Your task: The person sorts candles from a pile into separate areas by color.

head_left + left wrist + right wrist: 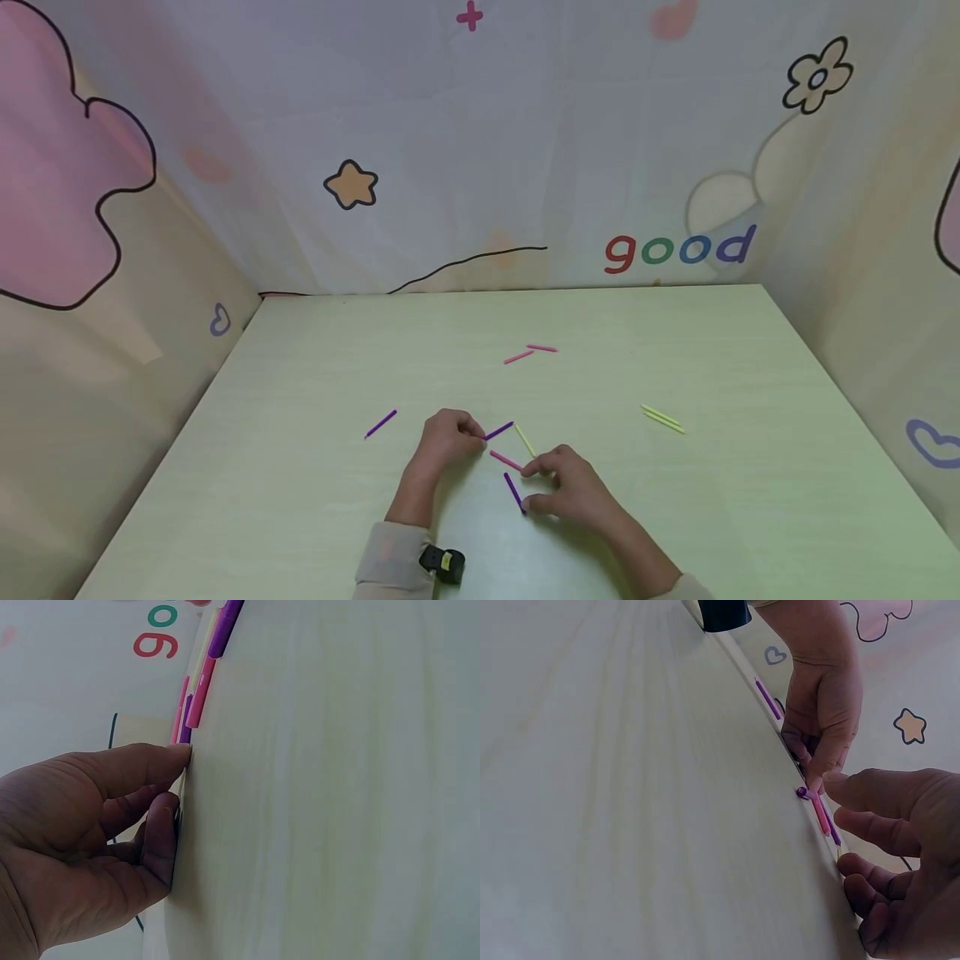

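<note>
My left hand (pixel 447 440) has its fingertips at the left end of a slim purple stick (pixel 501 430), seeming to pinch it; the exact contact is small in view. From that stick's right end a yellow stick (pixel 524 439) slants down to the right. Below lies a pink stick (pixel 505 459), and under it a second purple stick (pixel 513 492). My right hand (pixel 573 492) spreads thumb and forefinger apart. Its forefinger is at the pink stick's right end, while the thumb touches the lower purple stick's bottom end. In the right wrist view, both hands come close together over the sticks.
Two pink sticks (pixel 530 353) lie farther back on the pale table (pixel 315 358). Two yellow sticks (pixel 663 419) rest side by side at the right. Another purple stick (pixel 381 424) is left of the left hand. Printed cloth walls (pixel 480 125) enclose the back and sides.
</note>
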`<state>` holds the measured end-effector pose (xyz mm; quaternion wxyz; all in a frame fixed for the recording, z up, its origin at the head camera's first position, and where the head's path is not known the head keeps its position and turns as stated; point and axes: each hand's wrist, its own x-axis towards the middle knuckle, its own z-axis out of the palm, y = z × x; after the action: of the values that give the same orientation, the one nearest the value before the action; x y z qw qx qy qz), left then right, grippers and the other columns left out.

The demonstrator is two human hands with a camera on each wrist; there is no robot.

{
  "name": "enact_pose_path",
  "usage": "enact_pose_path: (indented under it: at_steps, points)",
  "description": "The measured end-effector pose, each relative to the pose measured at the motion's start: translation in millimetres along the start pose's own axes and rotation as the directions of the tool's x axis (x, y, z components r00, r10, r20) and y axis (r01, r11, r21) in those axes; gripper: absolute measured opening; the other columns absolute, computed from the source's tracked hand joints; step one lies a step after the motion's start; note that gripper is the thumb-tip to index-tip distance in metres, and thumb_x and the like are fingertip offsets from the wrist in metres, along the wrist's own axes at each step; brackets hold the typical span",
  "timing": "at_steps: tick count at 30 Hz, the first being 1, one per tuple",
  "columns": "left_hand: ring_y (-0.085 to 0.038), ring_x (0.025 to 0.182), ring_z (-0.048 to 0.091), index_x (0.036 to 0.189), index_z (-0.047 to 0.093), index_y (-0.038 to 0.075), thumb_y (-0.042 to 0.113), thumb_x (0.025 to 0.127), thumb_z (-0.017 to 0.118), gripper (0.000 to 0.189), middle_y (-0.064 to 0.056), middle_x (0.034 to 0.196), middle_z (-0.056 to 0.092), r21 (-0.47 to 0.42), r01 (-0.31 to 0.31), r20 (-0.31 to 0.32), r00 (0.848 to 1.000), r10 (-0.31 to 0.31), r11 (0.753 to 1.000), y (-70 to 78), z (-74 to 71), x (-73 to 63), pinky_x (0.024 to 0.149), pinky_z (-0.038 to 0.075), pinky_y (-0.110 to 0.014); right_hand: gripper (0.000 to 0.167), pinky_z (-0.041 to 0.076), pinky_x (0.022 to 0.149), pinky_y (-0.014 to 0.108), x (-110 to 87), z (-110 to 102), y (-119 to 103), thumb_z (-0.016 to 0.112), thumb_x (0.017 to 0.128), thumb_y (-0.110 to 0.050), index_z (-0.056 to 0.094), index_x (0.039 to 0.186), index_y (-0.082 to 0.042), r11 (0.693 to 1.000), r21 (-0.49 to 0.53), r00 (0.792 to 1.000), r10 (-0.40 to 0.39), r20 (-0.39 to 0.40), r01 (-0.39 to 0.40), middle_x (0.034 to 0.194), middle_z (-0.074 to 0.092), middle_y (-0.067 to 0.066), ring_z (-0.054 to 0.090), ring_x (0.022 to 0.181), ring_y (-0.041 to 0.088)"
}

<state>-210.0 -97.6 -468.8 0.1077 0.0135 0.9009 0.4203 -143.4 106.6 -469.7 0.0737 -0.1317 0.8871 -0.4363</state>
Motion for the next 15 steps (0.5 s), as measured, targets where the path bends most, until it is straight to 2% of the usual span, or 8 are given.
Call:
enact_pose_path:
  at_steps: [7,15]
  points:
    - [-0.017,0.072,0.050,0.078,0.069,0.006,0.004,0.075,0.073,0.005,0.000,0.071,0.057,-0.016,-0.002,0.004,1.000,0.002,1.000,1.1,-1.6,-1.3,0.066,0.043,-0.031,0.026,0.039,0.068,0.032,5.3,-0.8,-0.9,0.082,0.067,-0.015,0.066,0.088,-0.015,0.998,-0.053,0.999,0.042,-0.021,-0.043,0.080,0.051,-0.002,0.047,0.075,0.015]
    - [-0.017,0.072,0.050,0.078,0.069,0.006,0.003,0.075,0.073,0.005,0.000,0.072,0.057,-0.023,0.004,0.009,1.000,-0.004,1.000,1.7,-1.8,-2.4,0.066,0.043,-0.031,0.026,0.036,0.057,0.030,12.2,1.5,0.4,0.079,0.069,-0.018,0.066,0.091,-0.021,0.983,-0.166,0.996,0.069,-0.050,-0.076,0.072,0.048,-0.008,0.045,0.067,0.010]
